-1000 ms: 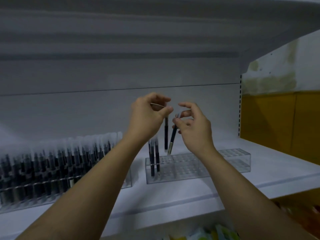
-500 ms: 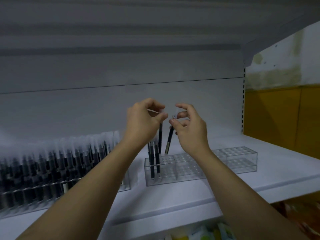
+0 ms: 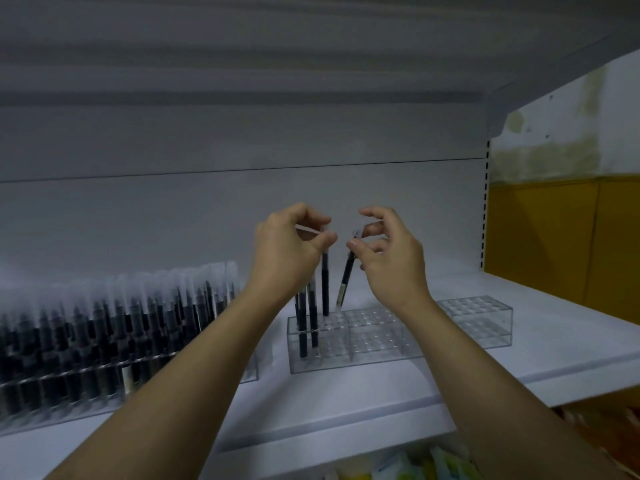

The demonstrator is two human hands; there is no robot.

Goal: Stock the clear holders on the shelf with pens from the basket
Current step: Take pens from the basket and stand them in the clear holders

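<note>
A clear holder (image 3: 374,344) with a grid of holes stands on the white shelf (image 3: 346,396); a few black pens (image 3: 306,327) stand in its left end. My left hand (image 3: 287,254) pinches the top of a black pen (image 3: 325,289) that hangs upright, its tip at the holder's top. My right hand (image 3: 388,258) pinches another black pen (image 3: 346,282) by its clear cap; this one tilts, with its tip just above the holes. The basket is out of sight.
A second clear holder (image 3: 481,320) sits to the right with nothing in it. At the left stands a long holder packed with several capped black pens (image 3: 104,334). A shelf board hangs low overhead. Colourful packets (image 3: 408,469) show below the shelf edge.
Both hands have come down a little, bringing the two pen tips closer to the holder's holes. The view has shifted slightly.
</note>
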